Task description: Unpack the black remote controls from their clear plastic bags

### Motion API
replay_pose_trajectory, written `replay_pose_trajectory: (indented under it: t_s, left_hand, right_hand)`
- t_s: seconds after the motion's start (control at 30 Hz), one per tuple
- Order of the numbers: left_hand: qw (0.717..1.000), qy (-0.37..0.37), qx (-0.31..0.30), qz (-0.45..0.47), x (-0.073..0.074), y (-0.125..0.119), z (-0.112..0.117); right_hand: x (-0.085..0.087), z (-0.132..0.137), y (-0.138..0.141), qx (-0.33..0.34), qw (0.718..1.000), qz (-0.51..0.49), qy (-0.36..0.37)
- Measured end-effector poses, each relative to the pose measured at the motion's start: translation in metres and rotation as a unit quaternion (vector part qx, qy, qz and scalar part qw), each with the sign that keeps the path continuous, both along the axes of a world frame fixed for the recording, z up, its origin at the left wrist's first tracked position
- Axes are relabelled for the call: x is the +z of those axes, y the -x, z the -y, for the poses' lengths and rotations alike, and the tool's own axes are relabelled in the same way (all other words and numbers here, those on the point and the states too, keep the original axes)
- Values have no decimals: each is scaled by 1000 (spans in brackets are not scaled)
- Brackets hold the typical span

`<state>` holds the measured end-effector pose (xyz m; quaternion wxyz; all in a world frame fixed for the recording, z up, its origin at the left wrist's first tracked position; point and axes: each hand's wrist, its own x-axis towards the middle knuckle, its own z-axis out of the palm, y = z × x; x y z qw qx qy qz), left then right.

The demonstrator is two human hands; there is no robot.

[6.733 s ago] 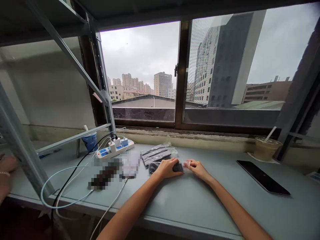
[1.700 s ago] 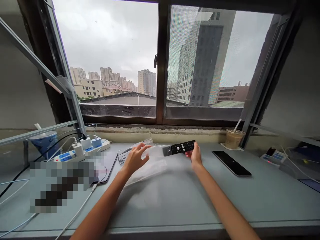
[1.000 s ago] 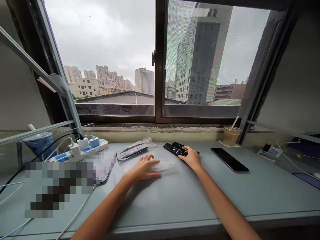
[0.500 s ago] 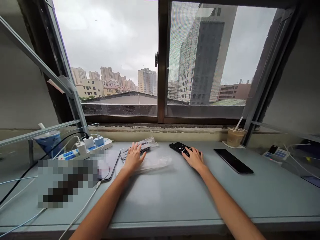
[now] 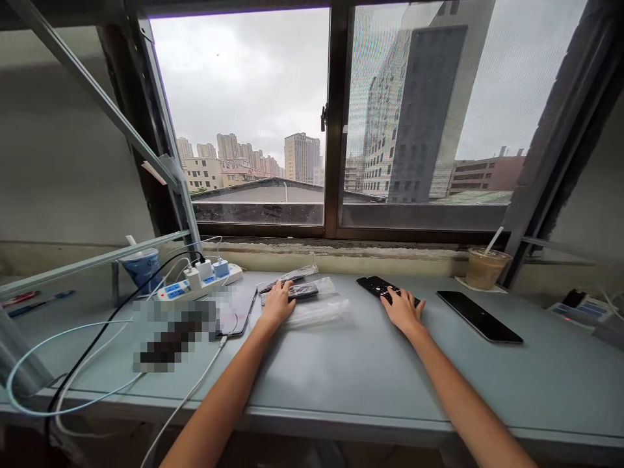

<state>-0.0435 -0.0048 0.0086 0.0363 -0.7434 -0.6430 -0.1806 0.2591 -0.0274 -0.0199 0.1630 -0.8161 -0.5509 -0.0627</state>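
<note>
Left hand [image 5: 277, 304]: fingers extended, not clasped, tips on the bagged remote [image 5: 303, 292], left of centre on the surface [image 5: 351, 370]. Clear bag [image 5: 319, 312] lies just right of that hand. Right hand [image 5: 404, 311]: fingers spread flat over the near end of the bare black remote [image 5: 373, 285]. Phone [image 5: 479, 316] lies further right.

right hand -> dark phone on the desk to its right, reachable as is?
Probably yes. The right hand rests on the black remote; the phone lies flat just to its right, with bare desk between. The iced drink cup stands behind the phone, out of the path.
</note>
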Motion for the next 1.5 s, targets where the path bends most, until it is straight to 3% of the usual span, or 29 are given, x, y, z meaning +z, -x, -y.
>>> replay_pose_trajectory:
  t_s: [0.17, 0.27, 0.37, 0.53, 0.63, 0.83, 1.23, 1.33, 1.5]
  left_hand:
    - [998, -17, -49, 26, -2, 1, -1]
    - [993, -48, -91, 63, 0, -1, 1]
    - [979, -94, -150, 99, 5, -7, 4]
    - [965, -121, -205, 113, 10, -18, 8]
    - [962, -142, -210, 97, 13, -22, 11]
    - [974, -152, -161, 49, 20, -25, 18]
    - [979, -150, -140, 7, 21, -25, 17]
    - [980, -148, -133, -6, 23, -27, 19]
    - [975, -161, -150, -13, 24, -29, 22]
  right_hand:
    - [-3, -1, -2, 13, 999, -16, -49]
    - [2, -2, 2, 53, 987, -86, -123]
    - [13, -3, 12, 185, 933, -236, -201]
    - [22, -2, 34, 305, 870, -338, -188]
    - [22, -1, 39, 324, 835, -409, -175]
    - [31, 1, 39, 285, 799, -487, -208]
    - [43, 13, 47, 324, 791, -467, -224]
    - [44, 17, 49, 349, 803, -437, -205]
    - [47, 22, 52, 336, 824, -413, -194]
